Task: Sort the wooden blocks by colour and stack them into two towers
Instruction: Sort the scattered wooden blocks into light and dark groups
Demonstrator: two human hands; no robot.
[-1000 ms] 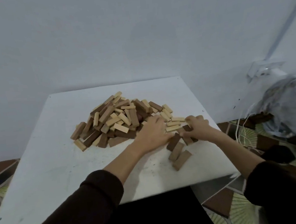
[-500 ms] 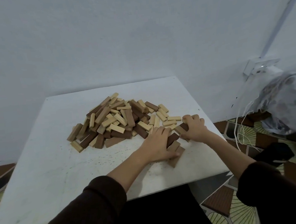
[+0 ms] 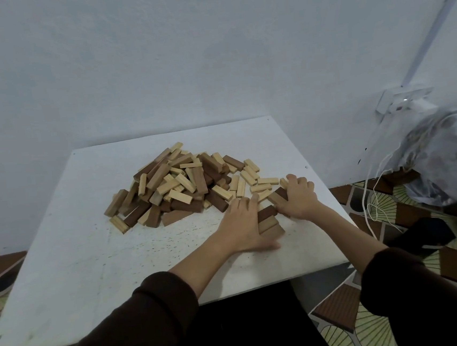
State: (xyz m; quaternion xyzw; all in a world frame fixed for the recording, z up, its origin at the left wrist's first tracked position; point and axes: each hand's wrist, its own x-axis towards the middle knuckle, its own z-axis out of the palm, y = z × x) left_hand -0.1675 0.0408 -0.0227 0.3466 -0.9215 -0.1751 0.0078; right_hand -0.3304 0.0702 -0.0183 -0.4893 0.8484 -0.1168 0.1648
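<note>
A loose heap of light and dark wooden blocks [image 3: 183, 184] lies in the middle of the white table [image 3: 90, 256]. Near the table's right front, a few brown blocks [image 3: 269, 222] lie side by side between my hands. My left hand [image 3: 245, 224] lies flat with straight fingers, pressing against their left side. My right hand [image 3: 298, 196] rests with fingers spread on more brown blocks just to the right, and it hides most of them. A few light blocks [image 3: 262, 185] lie loose just beyond my fingertips.
The table stands against a pale wall, with its right edge close to my right hand. To the right are a wall socket [image 3: 403, 100], white cables [image 3: 372, 200] and a patterned bag [image 3: 449, 157]. A dark object [image 3: 420, 234] lies on the tiled floor.
Both hands have drawn the brown blocks out of the heap's right edge toward me and pushed them closer together. The heap itself has stayed put.
</note>
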